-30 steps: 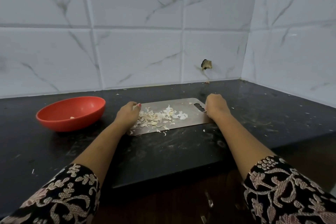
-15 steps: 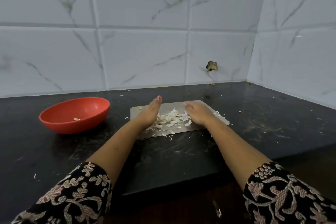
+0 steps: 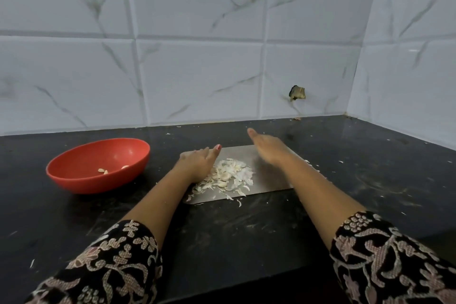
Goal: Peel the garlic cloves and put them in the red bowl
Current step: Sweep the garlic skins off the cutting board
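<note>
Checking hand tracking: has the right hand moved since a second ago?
Yes. The right hand left the right end of the cutting board and now reaches over its far edge.

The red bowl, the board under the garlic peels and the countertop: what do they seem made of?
Red bowl: probably plastic, smooth, even colour, soft sheen. Cutting board: apparently brushed steel; thin, grey, dully reflective. Countertop: likely polished dark stone, glossy though smeared.

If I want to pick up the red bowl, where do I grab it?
Probably by the rim of the red bowl, from above on its right side, nearest the left hand: it sits upright, its walls slope, and garlic cloves lie inside.
</note>
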### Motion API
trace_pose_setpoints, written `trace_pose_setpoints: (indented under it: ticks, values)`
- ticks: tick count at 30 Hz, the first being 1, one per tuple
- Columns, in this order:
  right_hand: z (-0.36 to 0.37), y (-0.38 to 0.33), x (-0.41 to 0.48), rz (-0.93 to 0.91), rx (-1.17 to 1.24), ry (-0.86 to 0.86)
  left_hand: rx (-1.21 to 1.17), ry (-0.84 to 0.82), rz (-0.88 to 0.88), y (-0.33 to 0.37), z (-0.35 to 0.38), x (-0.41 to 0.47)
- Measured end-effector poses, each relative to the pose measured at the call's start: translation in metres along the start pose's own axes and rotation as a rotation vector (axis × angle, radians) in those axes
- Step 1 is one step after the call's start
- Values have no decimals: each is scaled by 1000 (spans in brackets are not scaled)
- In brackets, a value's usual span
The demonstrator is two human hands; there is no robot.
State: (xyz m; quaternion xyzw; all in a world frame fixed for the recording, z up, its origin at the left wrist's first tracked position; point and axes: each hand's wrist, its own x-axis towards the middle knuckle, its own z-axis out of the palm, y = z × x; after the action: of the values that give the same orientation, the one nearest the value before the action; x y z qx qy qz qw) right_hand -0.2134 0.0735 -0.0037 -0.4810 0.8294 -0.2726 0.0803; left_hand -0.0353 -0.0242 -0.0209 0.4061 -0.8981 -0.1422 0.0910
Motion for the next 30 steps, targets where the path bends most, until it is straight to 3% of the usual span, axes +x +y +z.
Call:
trace_pose_setpoints:
  ticks: [2,4,8,10,12,15,17,21,30]
  values:
    - [-4,28,14,81,-285,-10,-99,-57,33,9,0,-1]
    - [4,38,20,85,-342,-69,-193,-128,60,21,0,-5]
    - [12,12,6,5,-111,-180,-410,-226,78,40,0,-10]
    - [12,-1,-9,-31,-65,-212,-533,-212,92,44,0,-11]
    - [8,-10,-24,-48,130,-243,-619,-183,89,47,-2,-14]
    - [-11,-5,-31,-126,340,-91,-645,-105,99,49,-7,-21]
    - [-31,14,-30,-101,193,17,-625,-88,83,48,-9,-25]
    - [-50,58,-41,15,-260,-100,-608,-135,76,50,-10,-29]
    - [-45,75,-58,33,-313,144,-567,-97,69,51,-15,-48]
